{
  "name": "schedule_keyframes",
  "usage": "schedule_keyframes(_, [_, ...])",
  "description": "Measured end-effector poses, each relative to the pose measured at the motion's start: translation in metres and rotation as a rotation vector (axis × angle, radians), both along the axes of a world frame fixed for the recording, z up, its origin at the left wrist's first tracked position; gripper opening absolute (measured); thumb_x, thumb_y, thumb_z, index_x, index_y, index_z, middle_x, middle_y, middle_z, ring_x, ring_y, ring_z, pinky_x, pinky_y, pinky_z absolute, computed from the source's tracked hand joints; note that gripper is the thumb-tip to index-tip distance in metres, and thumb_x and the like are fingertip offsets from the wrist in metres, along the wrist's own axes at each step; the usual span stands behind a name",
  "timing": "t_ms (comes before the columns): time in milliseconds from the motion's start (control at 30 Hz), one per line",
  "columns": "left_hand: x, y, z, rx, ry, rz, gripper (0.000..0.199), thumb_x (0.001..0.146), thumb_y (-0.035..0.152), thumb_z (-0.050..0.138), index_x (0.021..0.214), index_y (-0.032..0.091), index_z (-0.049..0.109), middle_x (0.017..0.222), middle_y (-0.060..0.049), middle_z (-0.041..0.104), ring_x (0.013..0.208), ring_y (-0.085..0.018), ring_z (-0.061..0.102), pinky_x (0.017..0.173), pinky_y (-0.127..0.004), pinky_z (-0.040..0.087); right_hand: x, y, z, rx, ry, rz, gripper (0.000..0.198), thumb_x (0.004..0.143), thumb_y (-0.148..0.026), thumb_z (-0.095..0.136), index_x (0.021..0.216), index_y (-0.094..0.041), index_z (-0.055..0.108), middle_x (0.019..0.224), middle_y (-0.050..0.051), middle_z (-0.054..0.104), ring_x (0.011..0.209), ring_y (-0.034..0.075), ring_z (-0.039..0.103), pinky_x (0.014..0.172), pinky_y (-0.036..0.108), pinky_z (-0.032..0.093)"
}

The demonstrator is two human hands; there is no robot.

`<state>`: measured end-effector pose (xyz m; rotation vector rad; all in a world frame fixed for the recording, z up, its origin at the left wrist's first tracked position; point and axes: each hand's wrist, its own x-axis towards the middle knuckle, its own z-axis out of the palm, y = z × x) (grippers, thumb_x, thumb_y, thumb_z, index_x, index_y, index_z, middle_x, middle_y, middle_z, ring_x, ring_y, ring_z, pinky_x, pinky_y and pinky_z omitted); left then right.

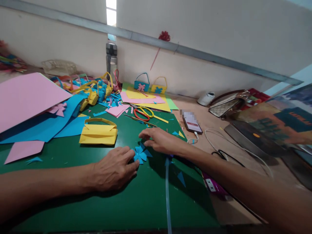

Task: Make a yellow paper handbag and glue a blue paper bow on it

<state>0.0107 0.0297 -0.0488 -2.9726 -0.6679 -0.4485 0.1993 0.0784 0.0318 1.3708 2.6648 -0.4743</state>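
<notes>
A blue paper flower [140, 153] lies on the green mat [109, 208]. At its left edge, my left hand [117, 169] has thumb and index finger closed on a petal. My right hand [156, 139] hovers just behind and right of the flower, fingers loosely curved and apart, with nothing visible in them. A yellow paper bag [98, 134] with a strip handle lies beyond my left hand. Under my right forearm, a long translucent glue stick [167, 195] points toward me; the purple thing at its far end is mostly hidden.
Red-and-yellow-handled scissors [143, 113] lie behind my right hand. Pink sheets [31, 97], blue sheets [48, 128] and a pile of small paper bags [94, 94] occupy the left. A phone [192, 123] with a cable, a purple power strip [215, 187] and a handbag [227, 104] are right.
</notes>
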Motion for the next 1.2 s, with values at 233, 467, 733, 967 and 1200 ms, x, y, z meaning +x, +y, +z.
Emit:
schedule_keyframes(233, [0.0, 0.0, 0.0, 0.011, -0.006, -0.007, 0.023, 0.091, 0.031, 0.038, 0.099, 0.017, 0.054, 0.082, -0.007, 0.051, 0.073, -0.02, 0.044, 0.058, -0.032, 0.037, -0.023, 0.016, -0.003, -0.123, -0.103, 0.151, 0.024, 0.067, -0.008, 0.059, 0.087, -0.016, 0.071, 0.085, 0.007, 0.071, 0.08, 0.02, 0.062, 0.058, 0.024, 0.038])
schedule_keyframes(467, [-0.001, 0.0, 0.0, 0.013, -0.028, -0.012, 0.022, 0.09, 0.028, 0.039, 0.099, 0.016, 0.054, 0.083, -0.008, 0.053, 0.071, -0.02, 0.045, 0.057, -0.033, 0.039, -0.026, 0.017, -0.004, -0.211, -0.082, 0.078, 0.015, 0.06, -0.006, 0.062, 0.066, -0.017, 0.069, 0.061, 0.001, 0.065, 0.059, 0.015, 0.054, 0.049, 0.024, 0.028])
schedule_keyframes(733, [-0.011, 0.009, 0.013, -0.321, -0.68, 0.194, 0.037, 0.085, 0.018, 0.048, 0.121, 0.02, 0.043, 0.112, -0.011, 0.051, 0.101, -0.021, 0.05, 0.081, -0.04, 0.047, 0.002, 0.016, 0.01, -0.243, 0.37, -0.305, 0.011, 0.067, -0.01, 0.058, 0.061, -0.017, 0.053, 0.056, -0.005, 0.05, 0.055, 0.009, 0.045, 0.053, 0.021, 0.033])
schedule_keyframes(967, [-0.007, 0.022, 0.025, -1.043, -0.962, 0.323, 0.04, 0.079, 0.034, 0.057, 0.113, 0.014, 0.05, 0.111, -0.013, 0.06, 0.1, -0.022, 0.058, 0.081, -0.038, 0.05, 0.0, -0.018, -0.006, -0.379, 0.821, -0.628, 0.015, 0.076, -0.025, 0.051, 0.064, -0.019, 0.045, 0.059, -0.004, 0.05, 0.054, 0.009, 0.052, 0.051, 0.021, 0.041])
schedule_keyframes(1200, [-0.004, 0.015, 0.031, -1.254, -0.944, 0.333, 0.036, 0.075, 0.037, 0.062, 0.103, 0.014, 0.06, 0.093, -0.006, 0.065, 0.081, -0.017, 0.057, 0.069, -0.026, 0.046, -0.016, -0.037, -0.018, -0.541, 1.062, -0.756, 0.024, 0.07, -0.038, 0.061, 0.067, -0.02, 0.045, 0.057, -0.006, 0.052, 0.048, 0.008, 0.051, 0.044, 0.019, 0.04])
